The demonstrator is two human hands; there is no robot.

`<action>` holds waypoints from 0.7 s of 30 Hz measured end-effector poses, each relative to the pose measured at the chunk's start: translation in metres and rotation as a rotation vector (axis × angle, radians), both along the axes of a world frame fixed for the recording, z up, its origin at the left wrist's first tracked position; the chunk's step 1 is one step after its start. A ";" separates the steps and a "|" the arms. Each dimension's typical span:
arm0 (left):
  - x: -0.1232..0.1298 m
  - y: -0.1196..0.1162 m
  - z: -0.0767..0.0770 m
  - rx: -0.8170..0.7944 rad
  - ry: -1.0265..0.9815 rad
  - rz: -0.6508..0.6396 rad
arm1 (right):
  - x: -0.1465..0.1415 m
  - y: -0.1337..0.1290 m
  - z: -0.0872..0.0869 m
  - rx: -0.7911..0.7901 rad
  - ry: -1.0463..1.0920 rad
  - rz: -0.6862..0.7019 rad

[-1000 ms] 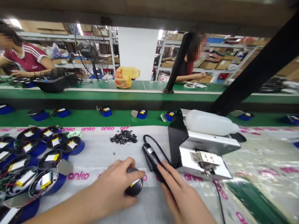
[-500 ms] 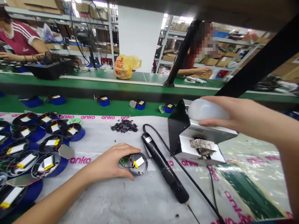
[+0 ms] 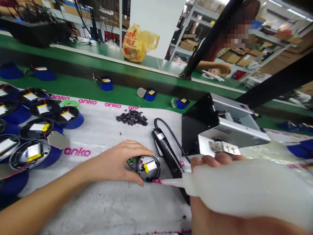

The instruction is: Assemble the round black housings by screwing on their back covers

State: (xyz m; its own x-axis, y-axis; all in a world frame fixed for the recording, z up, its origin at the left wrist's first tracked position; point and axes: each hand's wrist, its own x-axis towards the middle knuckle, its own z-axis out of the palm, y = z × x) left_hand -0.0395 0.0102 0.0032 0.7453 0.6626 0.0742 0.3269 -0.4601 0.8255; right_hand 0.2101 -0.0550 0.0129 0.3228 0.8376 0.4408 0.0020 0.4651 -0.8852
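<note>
My left hand [image 3: 111, 163] is curled around the side of a round housing [image 3: 156, 171] on the covered table. A white battery with yellow tape [image 3: 151, 166] and a bit of green circuit board show inside it. My right hand [image 3: 207, 213] grips a translucent white squeeze bottle [image 3: 246, 187], tipped so that its nozzle [image 3: 168, 181] points left. The reddish nozzle tip meets the housing's lower rim; whether liquid comes out cannot be seen. Behind the nozzle lies a black electric screwdriver [image 3: 167, 156], partly covered by nozzle and bottle.
Several blue housings [image 3: 70, 119] with batteries crowd the left side. Small black screws [image 3: 132, 117] lie in a pile behind my left hand. A metal-and-black machine [image 3: 220, 127] stands at right. More housings [image 3: 106, 84] sit on the green belt [image 3: 83, 86].
My right hand has brought the bottle from the top of the machine down and left, nozzle now at the housing. My left hand keeps its hold. The view has shifted and tilted.
</note>
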 end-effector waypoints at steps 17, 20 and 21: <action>0.002 0.004 0.000 -0.001 -0.044 -0.026 | -0.031 -0.008 -0.010 0.150 0.154 0.022; 0.001 0.004 -0.002 -0.010 -0.027 -0.016 | -0.030 -0.008 -0.007 0.119 0.146 0.028; 0.001 0.004 -0.002 -0.013 -0.022 -0.015 | -0.028 -0.007 -0.002 0.068 0.147 0.002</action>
State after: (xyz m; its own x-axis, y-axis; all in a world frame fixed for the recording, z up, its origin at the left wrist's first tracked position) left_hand -0.0390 0.0142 0.0012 0.7537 0.6520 0.0824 0.3015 -0.4545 0.8382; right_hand 0.1823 -0.0623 0.0105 0.3864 0.8082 0.4444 -0.1261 0.5236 -0.8426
